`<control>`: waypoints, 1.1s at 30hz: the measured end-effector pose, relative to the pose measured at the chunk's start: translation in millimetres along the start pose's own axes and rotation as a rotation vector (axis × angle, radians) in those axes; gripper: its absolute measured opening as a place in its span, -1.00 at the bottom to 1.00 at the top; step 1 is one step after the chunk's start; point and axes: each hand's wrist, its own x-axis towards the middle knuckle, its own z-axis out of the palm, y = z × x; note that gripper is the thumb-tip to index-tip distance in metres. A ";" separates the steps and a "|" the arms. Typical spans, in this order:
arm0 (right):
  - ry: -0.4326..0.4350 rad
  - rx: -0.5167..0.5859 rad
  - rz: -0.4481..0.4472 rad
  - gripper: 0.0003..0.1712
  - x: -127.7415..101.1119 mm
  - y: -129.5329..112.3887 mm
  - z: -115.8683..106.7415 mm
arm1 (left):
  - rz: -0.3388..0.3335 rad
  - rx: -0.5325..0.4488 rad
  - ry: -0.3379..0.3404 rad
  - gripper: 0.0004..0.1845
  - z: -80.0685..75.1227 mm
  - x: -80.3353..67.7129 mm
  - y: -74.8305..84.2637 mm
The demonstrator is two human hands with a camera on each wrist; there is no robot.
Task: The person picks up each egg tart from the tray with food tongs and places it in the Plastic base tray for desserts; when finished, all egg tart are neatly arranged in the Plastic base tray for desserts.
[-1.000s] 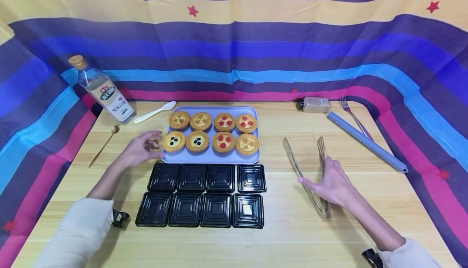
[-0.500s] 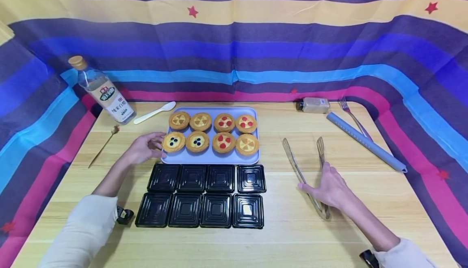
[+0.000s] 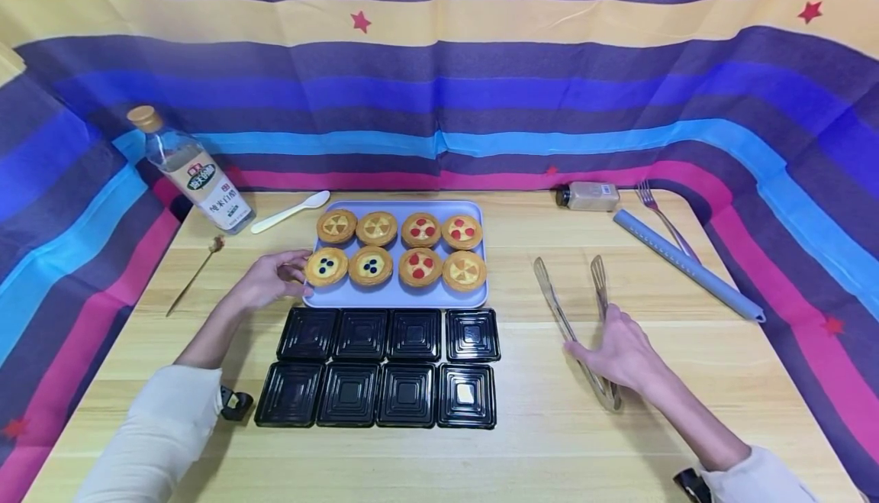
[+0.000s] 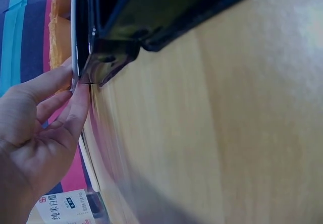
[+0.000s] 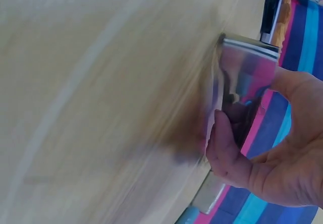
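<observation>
At the left end of the lavender tray (image 3: 394, 298), my left hand (image 3: 268, 282) pinches the rim, thumb on one side and fingers on the other in the left wrist view. Two rows of small tarts (image 3: 371, 265) sit on this tray, topped with blue dots, red dots or tan wedges. My right hand (image 3: 626, 350) holds metal tongs (image 3: 596, 388) between thumb and fingers; their two arms stand apart and point away from me. In the right wrist view the bent end of the tongs (image 5: 250, 57) shows between the thumb and fingers.
Black square plastic containers (image 3: 349, 392) stand in two rows before the tray. At left are a vinegar bottle (image 3: 202, 175), a white spoon (image 3: 288, 211) and a thin stirring spoon (image 3: 195, 278). At right lie a small jar (image 3: 592, 196), a fork (image 3: 664, 220) and a grey-blue tube (image 3: 687, 266).
My left hand has moved slightly right and its fingers have closed on the tray's edge. The right hand has slid a little lower along the tongs, whose arms have drawn slightly closer together.
</observation>
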 end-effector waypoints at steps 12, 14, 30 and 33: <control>0.137 0.058 -0.073 0.09 -5.5 -0.7 -16.1 | 0.005 -0.016 -0.015 -0.10 -1.5 1.4 0.1; 0.176 0.067 -0.097 0.06 -5.9 -1.2 -19.3 | 0.005 -0.016 -0.015 -0.10 -1.5 1.6 -0.1; 0.412 0.013 -0.367 -0.23 4.4 -7.8 -32.1 | -0.013 -0.004 -0.008 -0.11 -1.7 2.6 0.7; 0.395 0.001 -0.388 -0.24 8.0 -10.1 -34.0 | -0.016 -0.003 -0.012 -0.10 -1.7 2.8 1.1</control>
